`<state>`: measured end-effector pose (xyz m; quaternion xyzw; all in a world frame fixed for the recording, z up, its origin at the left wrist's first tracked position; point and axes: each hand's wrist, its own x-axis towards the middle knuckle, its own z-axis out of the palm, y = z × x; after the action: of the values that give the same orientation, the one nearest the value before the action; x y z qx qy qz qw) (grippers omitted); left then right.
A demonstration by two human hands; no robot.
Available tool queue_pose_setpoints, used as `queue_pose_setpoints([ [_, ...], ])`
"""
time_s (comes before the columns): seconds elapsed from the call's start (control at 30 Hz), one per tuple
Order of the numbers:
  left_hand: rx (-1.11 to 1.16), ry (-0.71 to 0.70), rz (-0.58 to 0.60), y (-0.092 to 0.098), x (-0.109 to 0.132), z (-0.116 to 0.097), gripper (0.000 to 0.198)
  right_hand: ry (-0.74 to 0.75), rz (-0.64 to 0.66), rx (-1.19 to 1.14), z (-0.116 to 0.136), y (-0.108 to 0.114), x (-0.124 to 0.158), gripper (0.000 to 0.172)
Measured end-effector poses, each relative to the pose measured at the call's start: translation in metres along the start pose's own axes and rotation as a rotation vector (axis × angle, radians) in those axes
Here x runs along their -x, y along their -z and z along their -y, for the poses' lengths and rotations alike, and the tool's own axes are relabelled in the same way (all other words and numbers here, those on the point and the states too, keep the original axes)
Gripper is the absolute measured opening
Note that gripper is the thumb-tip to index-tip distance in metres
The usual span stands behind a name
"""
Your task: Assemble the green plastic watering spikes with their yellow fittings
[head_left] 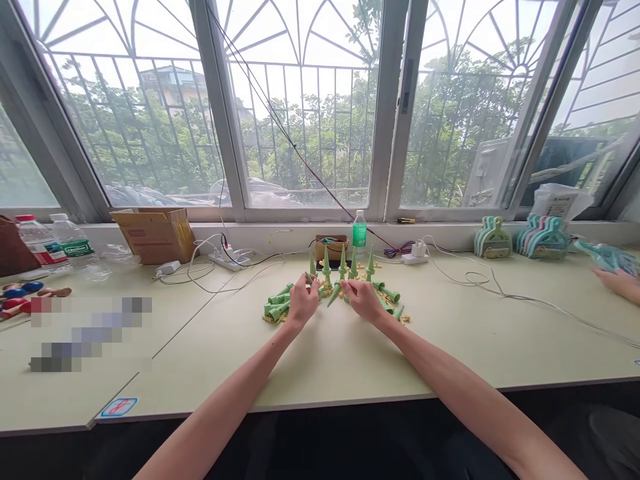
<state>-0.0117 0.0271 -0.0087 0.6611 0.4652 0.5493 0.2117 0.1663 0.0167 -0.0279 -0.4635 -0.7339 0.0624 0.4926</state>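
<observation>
My right hand (364, 300) is closed round a green plastic watering spike (334, 295), its pointed end angled down to the left. My left hand (303, 301) is closed too, fingers pinched, with a bit of green showing at its fingertips; I cannot make out the whole piece. Behind both hands, several green spikes (343, 261) stand upright in a row, points up. Loose green tubes (278, 304) lie in a heap beside my left hand, and more green pieces (391, 293) lie by my right. Small yellow parts (406, 319) are scattered among them.
Behind the spikes are a small box (331, 244) and a green-labelled bottle (359, 230). Power strips (231, 259) and white cables (493, 288) run along the back. A cardboard box (156, 235) and bottles stand left. At right, another person's hand (620, 283) is beside stacked pastel pieces (543, 237).
</observation>
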Motion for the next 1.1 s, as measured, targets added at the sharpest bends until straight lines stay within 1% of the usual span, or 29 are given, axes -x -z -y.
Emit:
queue_pose_setpoints([
  [0.1, -0.012, 0.025, 0.045, 0.001, 0.001, 0.000, 0.013, 0.000, 0.002, 0.008, 0.001, 0.000, 0.000, 0.049],
  [0.3, 0.006, 0.035, 0.145, -0.002, 0.005, 0.000, 0.018, 0.009, 0.001, 0.014, 0.003, 0.000, -0.001, 0.051],
  [0.6, -0.005, -0.074, 0.232, -0.006, 0.010, -0.006, 0.028, -0.001, -0.031, -0.015, 0.004, 0.000, -0.001, 0.047],
  [0.8, -0.009, -0.109, 0.291, -0.009, 0.013, -0.005, 0.036, -0.016, -0.121, -0.004, 0.007, 0.004, -0.001, 0.045],
  [1.0, 0.023, -0.071, 0.370, -0.010, 0.015, 0.001, 0.029, -0.047, -0.224, 0.004, 0.006, 0.009, -0.003, 0.040],
  [1.1, -0.014, -0.040, 0.396, -0.011, 0.015, 0.005, 0.024, -0.055, -0.248, 0.017, 0.005, 0.010, -0.004, 0.040],
])
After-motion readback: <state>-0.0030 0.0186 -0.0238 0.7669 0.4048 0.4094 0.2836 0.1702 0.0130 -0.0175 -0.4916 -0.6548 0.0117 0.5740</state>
